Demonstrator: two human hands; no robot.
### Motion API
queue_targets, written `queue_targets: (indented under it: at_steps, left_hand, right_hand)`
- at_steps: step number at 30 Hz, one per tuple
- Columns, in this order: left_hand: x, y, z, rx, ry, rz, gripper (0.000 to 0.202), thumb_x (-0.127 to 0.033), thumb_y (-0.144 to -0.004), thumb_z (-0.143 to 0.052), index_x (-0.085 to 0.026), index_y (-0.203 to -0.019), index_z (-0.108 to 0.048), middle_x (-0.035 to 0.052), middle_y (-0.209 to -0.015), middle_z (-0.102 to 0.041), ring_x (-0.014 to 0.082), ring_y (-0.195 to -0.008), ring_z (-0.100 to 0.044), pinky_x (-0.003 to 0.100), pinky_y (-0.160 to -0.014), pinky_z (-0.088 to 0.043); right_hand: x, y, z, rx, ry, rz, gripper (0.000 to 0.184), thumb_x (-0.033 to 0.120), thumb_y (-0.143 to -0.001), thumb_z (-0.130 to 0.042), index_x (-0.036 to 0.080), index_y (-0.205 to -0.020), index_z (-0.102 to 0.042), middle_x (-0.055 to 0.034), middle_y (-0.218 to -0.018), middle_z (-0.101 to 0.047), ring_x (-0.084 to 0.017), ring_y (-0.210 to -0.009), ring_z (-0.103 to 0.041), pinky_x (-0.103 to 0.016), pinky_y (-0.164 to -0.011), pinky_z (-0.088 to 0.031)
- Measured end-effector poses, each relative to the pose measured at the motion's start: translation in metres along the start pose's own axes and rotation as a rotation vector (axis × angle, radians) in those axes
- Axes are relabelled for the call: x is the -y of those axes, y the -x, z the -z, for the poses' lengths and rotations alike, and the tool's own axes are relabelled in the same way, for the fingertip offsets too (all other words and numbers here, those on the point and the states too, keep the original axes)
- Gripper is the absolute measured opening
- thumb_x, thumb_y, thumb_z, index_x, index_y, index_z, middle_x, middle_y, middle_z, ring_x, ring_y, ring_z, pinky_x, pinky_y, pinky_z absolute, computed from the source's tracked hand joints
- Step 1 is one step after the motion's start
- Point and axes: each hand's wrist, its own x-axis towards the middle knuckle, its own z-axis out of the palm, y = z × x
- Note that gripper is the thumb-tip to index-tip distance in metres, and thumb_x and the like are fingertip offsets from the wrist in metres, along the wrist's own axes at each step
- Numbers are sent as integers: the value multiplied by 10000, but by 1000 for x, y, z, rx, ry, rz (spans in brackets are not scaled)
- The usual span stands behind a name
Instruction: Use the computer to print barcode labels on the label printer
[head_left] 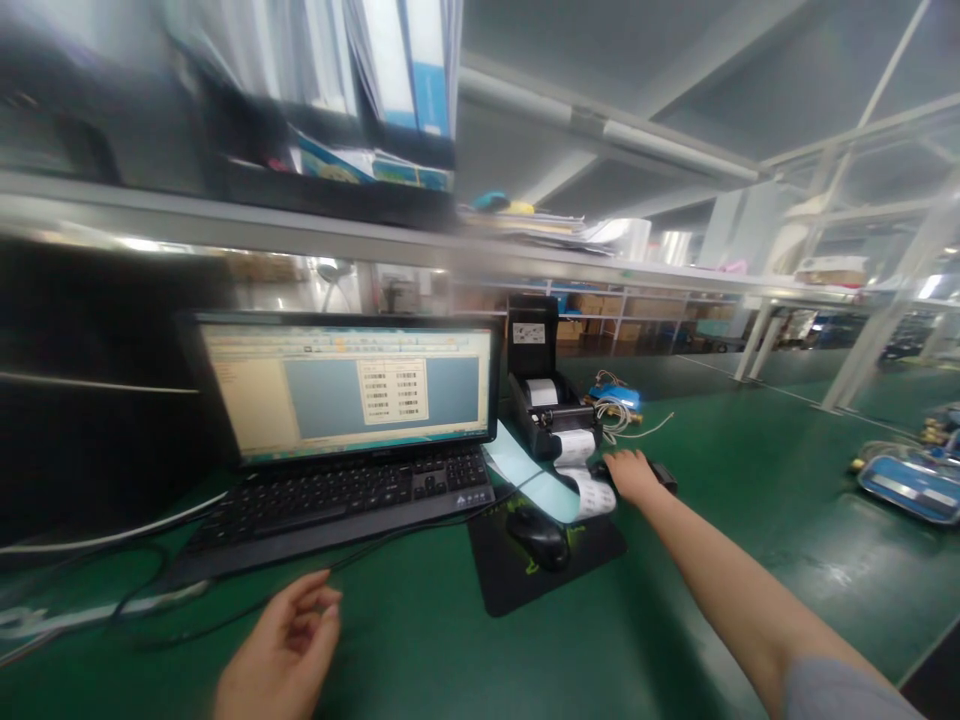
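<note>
One monitor, one keyboard, one mouse on one mouse pad. One label printer feeding one label strip. Two hands: left, right.

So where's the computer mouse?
In the head view the black mouse sits on the dark mouse pad, right of the keyboard, just below the label strip coming out of the printer.

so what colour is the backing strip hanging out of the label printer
Pale blue backing strip, beside the black label printer; head view shows it.
</note>
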Motion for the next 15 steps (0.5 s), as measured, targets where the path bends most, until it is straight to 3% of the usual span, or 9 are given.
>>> queue_targets:
  at_steps: [3, 8, 11, 15]
  left_hand:
    - [2, -1, 1, 22, 5, 41, 538, -603, -689, -547, -273, -1109, -486, 0, -980, -605, 191, -822, -588, 318, -770, -495]
    - [2, 0, 1, 53, 8, 72, 527, -624, -696, -524, -316, -1120, -464, -22, -1003, -590, 183, -861, -579, 334, -818, -475]
    - [-2, 1, 0, 67, 52, 78, 542, -624, -685, -530, -294, -1110, -467, -7, -993, -588, 185, -851, -580, 322, -789, -487]
    - [-9, 2, 0, 68, 56, 76, 552, -610, -670, -539, -263, -1095, -479, 10, -972, -593, 183, -819, -585, 309, -767, -493]
  right_hand:
    - [-1, -4, -11, 45, 45, 9, 325, 70, -847, -343, 137, -1043, -594, -148, -946, -620, -277, -983, -528, -499, -919, -287]
    - [-8, 6, -13, 12, 98, 28, 344, 88, -879, -313, 139, -1113, -560, -137, -945, -611, -246, -931, -546, -481, -958, -261]
    - [-18, 17, 1, -45, 129, 41, 384, 78, -883, -299, 142, -1196, -512, -128, -974, -597, -241, -939, -536, -468, -982, -250]
    - [-27, 30, 37, -156, 157, 77, 452, 38, -861, -288, 141, -1268, -455, -129, -1115, -544, -242, -1038, -483, -455, -1029, -216]
